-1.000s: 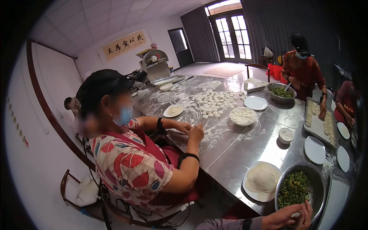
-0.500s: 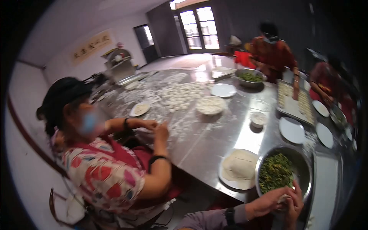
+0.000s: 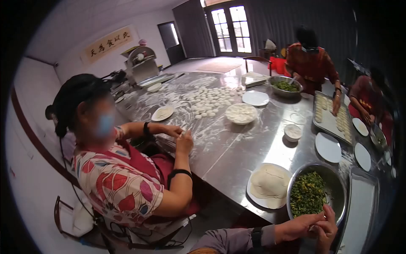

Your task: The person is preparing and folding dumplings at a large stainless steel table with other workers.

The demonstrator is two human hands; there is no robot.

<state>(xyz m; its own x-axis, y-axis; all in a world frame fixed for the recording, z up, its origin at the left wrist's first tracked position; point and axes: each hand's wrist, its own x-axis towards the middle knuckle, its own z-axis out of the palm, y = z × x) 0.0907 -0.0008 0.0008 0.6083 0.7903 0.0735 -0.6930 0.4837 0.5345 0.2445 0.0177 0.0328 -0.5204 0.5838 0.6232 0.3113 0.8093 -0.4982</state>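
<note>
My two hands meet at the near edge of the steel table (image 3: 237,148), low in the view and partly cut off by the frame. My left hand (image 3: 298,227) and right hand (image 3: 326,228) are cupped together around a small pale piece, apparently a dumpling (image 3: 314,227); it is almost wholly hidden between my fingers, so I cannot tell its shape or how firmly I pinch it. My hands sit just at the near rim of the metal bowl (image 3: 338,186) of chopped green filling (image 3: 308,194). Just beside that bowl, toward the table's near edge, a white plate (image 3: 256,199) carries a stack of round wrappers (image 3: 270,182).

A person in a floral top (image 3: 122,186) sits at the table's left edge, both hands together over the floured surface. Dough rounds (image 3: 211,100) are scattered mid-table, near a white bowl (image 3: 241,113). Along the right edge lies a tray (image 3: 327,122) with rows of finished dumplings, hard to make out in the lens's dark rim. At the far corner another person in red (image 3: 311,63) stands by a second bowl (image 3: 285,86) of greens.
</note>
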